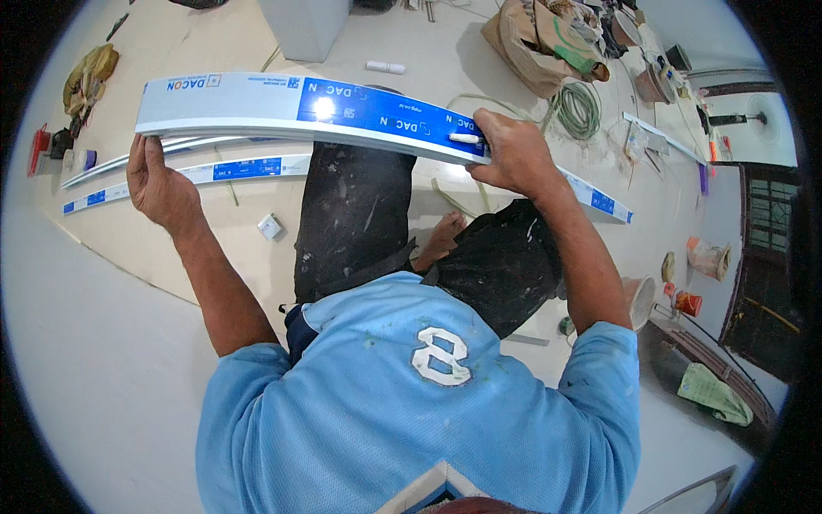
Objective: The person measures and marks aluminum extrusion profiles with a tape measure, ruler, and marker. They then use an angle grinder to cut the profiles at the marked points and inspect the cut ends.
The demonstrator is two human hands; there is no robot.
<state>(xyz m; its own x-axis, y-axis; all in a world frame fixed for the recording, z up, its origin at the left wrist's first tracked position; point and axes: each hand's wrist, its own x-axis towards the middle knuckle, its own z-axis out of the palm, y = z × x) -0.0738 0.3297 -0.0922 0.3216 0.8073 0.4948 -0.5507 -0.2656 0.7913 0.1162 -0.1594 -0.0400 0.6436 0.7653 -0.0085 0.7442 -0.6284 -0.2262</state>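
Note:
A long white panel strip [210,107] with blue printed film over its right half stretches across in front of me, raised above the floor. My left hand [163,188] pinches its near edge close to the left end, fingertips partly hidden. At the other end my right hand [514,154] is closed round the strip. A short white stick-like piece [465,138] shows on the blue film beside the right fingers; whether they hold it I cannot tell. Below, another blue and white strip [244,169] lies on the floor, and a similar strip [604,204] emerges past my right wrist.
A white marker [385,67] and a small white box [270,226] lie on the floor. Farther right are a brown paper sack [522,51], a coiled green hose [576,111] and several buckets. A pale pillar [304,30] stands ahead; a crumpled bag [90,75] lies far left.

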